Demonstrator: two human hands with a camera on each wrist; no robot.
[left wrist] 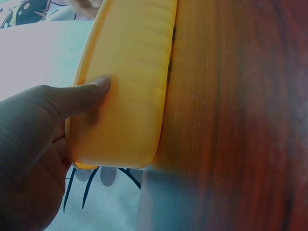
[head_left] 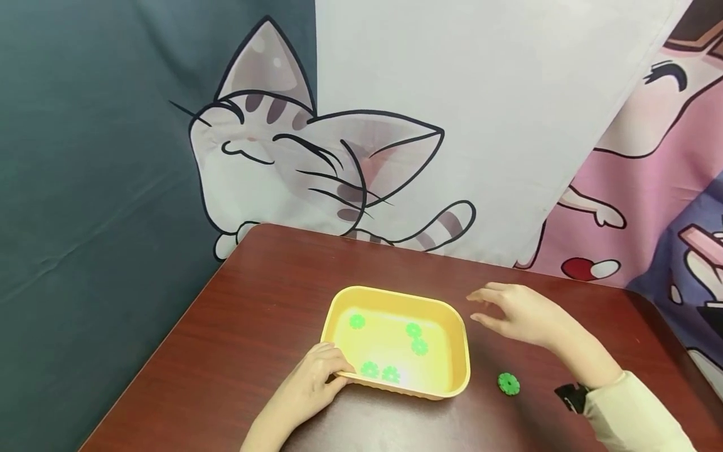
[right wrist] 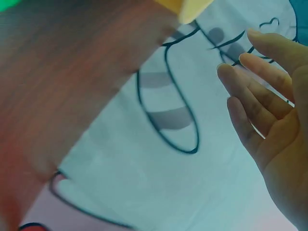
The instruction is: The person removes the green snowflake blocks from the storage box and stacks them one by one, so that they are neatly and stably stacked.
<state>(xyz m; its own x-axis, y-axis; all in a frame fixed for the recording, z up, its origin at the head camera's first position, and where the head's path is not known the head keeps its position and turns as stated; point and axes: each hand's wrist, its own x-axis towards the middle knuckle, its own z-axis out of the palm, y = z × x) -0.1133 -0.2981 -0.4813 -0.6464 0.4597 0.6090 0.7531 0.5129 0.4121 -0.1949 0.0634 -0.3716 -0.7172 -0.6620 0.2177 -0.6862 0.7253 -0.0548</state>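
A yellow plastic basin stands on the table with several flat green flower-shaped discs lying in it. My left hand pinches the basin's near left corner. In the left wrist view the thumb lies along the outer wall while the other fingers are hidden behind the rim. Just off the basin's right side, my right hand is raised with loosely bent fingers and holds nothing. One more green disc lies on the table to the right of the basin, below the right hand.
The dark red wooden table ends at a back edge against a hanging cloth printed with a cartoon cat. A dark curtain hangs on the left. A black strap sits at the right sleeve.
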